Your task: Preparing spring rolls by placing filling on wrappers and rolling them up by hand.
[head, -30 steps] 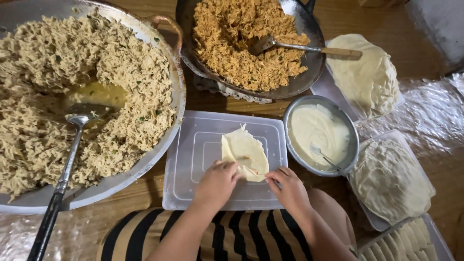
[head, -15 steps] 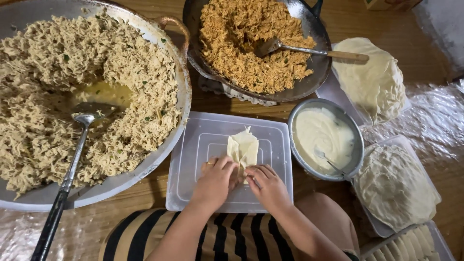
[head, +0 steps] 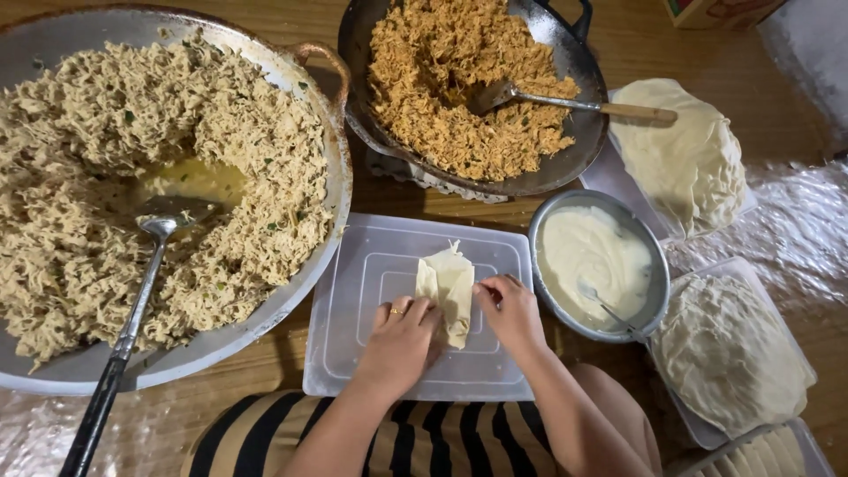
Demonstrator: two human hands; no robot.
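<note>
At far left a pan [head: 291, 291] holds pale shreds. At lower centre, on a lid [head: 353, 353], the left hand [head: 402, 340] and right hand [head: 511, 309] each pinch the folded wrapper [head: 450, 287]. A paste bowl [head: 543, 265] sits right.

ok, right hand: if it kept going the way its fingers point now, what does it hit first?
The right hand points up and left, its fingertips already on the folded wrapper. Straight on it would press into that wrapper; past it lie bare tray lid and probably the big pan's rim, though depth is unclear.
</note>
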